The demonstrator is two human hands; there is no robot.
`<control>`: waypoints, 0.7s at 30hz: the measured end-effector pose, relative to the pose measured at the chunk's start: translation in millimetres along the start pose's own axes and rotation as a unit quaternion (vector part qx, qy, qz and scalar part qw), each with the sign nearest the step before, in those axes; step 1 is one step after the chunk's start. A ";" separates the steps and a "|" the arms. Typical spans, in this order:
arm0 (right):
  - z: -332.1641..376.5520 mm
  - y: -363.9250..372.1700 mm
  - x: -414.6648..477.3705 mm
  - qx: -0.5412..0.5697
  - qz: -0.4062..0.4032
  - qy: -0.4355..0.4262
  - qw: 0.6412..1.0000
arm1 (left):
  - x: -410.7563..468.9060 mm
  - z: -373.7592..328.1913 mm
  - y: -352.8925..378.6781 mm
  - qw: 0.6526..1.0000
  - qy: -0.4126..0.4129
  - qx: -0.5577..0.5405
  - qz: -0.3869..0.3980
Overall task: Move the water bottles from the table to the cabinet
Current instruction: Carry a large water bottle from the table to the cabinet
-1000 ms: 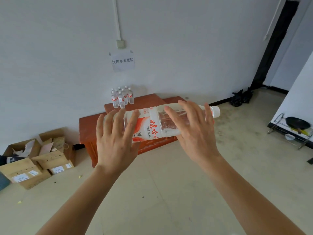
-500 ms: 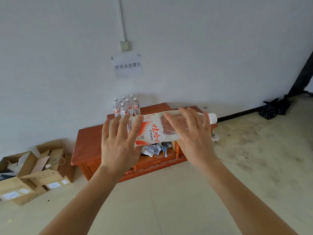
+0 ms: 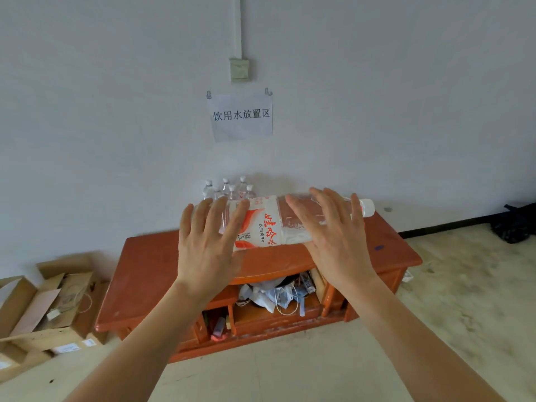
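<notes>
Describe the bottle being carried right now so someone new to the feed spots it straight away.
Find the orange-brown wooden cabinet against the white wall, under the paper sign. In front of it, the left hand and right hand hold a large water bottle sideways, white cap to the right. Unlike the small bottles standing upright at the cabinet's back, it is far bigger, horizontal, with a red-and-white label.

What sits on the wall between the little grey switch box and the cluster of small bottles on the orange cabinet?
In the head view, a white paper sign with black Chinese characters hangs between the switch box and small bottles.
</notes>
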State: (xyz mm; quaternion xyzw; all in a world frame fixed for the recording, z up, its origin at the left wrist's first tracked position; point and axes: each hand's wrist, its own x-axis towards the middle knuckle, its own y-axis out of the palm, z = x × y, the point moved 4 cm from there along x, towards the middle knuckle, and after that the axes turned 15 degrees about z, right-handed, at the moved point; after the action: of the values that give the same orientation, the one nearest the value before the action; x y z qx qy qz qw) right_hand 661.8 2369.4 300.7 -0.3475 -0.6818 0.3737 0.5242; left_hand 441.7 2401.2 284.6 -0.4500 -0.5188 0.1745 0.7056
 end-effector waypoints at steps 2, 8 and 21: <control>-17.9 16.7 34.6 0.000 -0.007 0.015 1.000 | 39.6 9.6 21.6 1.000 0.011 -0.005 -0.012; -76.3 82.7 113.4 -0.001 -0.011 0.038 0.999 | 136.4 21.5 108.3 0.999 0.031 -0.027 -0.018; -200.9 283.9 293.1 0.093 -0.002 0.000 0.996 | 310.8 46.4 303.5 0.998 -0.018 -0.004 0.064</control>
State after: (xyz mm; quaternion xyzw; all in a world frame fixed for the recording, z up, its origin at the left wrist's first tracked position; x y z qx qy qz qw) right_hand 819.5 2788.4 220.3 -0.2960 -0.6449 0.4345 0.5547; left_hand 592.0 2806.0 218.3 -0.4816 -0.5026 0.2253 0.6817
